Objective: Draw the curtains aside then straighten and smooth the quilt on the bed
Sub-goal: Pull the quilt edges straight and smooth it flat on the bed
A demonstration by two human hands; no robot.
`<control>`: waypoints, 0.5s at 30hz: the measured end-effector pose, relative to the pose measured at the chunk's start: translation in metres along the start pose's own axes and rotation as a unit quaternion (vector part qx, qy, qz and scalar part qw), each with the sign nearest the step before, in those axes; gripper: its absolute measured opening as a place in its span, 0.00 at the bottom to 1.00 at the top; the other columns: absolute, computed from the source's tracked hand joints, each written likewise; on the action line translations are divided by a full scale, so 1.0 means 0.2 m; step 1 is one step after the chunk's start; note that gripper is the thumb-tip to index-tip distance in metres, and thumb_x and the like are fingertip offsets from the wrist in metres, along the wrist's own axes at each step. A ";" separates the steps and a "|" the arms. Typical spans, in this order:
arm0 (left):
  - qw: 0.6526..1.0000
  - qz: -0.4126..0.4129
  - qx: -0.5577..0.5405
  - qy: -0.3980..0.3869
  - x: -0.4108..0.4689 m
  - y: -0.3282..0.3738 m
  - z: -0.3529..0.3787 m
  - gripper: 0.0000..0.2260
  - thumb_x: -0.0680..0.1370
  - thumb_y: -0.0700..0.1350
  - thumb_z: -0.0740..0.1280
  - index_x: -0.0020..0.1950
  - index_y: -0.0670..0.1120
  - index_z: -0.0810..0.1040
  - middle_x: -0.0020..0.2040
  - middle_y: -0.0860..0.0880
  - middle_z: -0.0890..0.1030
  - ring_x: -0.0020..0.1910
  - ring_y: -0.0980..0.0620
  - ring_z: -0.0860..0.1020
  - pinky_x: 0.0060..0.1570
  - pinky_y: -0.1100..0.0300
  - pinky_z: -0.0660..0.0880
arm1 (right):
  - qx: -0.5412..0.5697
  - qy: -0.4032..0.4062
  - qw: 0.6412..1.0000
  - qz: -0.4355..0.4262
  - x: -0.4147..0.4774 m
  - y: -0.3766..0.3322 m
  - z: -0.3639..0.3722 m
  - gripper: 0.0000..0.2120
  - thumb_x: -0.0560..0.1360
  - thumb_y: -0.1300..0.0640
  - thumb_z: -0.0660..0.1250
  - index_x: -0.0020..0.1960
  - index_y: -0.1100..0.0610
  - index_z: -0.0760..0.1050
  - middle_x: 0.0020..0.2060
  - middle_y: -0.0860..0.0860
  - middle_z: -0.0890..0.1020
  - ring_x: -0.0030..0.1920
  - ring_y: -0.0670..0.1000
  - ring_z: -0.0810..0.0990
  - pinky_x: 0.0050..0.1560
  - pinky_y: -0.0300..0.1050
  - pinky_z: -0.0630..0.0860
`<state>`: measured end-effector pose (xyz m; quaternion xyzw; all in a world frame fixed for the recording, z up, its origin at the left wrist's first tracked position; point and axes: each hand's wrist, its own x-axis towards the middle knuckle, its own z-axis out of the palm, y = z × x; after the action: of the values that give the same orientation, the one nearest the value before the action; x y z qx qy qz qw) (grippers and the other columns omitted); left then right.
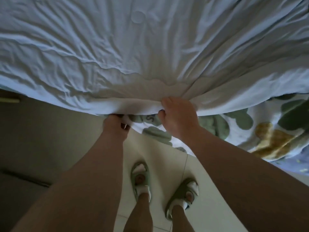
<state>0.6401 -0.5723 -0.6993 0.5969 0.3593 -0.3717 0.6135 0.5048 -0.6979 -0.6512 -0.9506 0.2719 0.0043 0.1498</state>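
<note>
A pale blue-white quilt (133, 52) fills the upper half of the view, wrinkled, with creases fanning out from its near edge. Both hands hold that near edge, close together. My left hand (115, 126) grips the hem from below, its fingers curled under the cloth. My right hand (178, 118) pinches the hem, thumb on top and fingers beneath. The edge is lifted a little off the bed. No curtains are in view.
Under the quilt at the right lies a patterned sheet (267, 131) with green and yellow shapes. My feet in green sandals (142, 180) stand on pale floor tiles (192, 206). A dark piece of furniture (33, 148) stands at the left.
</note>
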 end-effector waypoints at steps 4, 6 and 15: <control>0.999 0.022 -0.009 0.030 0.01 0.03 -0.11 0.16 0.76 0.44 0.67 0.64 0.47 0.76 0.54 0.48 0.81 0.49 0.50 0.78 0.42 0.55 0.78 | 0.009 0.002 1.000 0.004 0.04 -0.02 -0.02 0.08 0.72 0.54 0.57 0.41 0.58 0.70 0.35 0.55 0.76 0.34 0.56 0.70 0.35 0.46 0.61; 0.996 0.051 0.000 0.069 -0.01 0.01 -0.15 0.10 0.78 0.48 0.66 0.57 0.46 0.76 0.55 0.46 0.81 0.50 0.50 0.78 0.45 0.54 0.78 | -0.008 -0.014 1.000 -0.013 0.04 -0.04 0.00 0.07 0.70 0.54 0.62 0.42 0.58 0.71 0.36 0.54 0.76 0.35 0.56 0.72 0.35 0.44 0.61; 0.911 0.132 0.344 0.186 0.15 -0.02 -0.40 0.17 0.80 0.55 0.59 0.50 0.42 0.75 0.50 0.39 0.80 0.45 0.41 0.78 0.49 0.49 0.78 | -0.027 -0.039 0.999 0.003 0.10 -0.15 0.11 0.09 0.66 0.54 0.66 0.43 0.57 0.73 0.37 0.52 0.77 0.37 0.56 0.75 0.35 0.44 0.63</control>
<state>0.6505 -0.4942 -0.7308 0.8713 0.2348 -0.2702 0.3358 0.5385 -0.6781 -0.6650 -0.9526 0.2683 0.0490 0.1348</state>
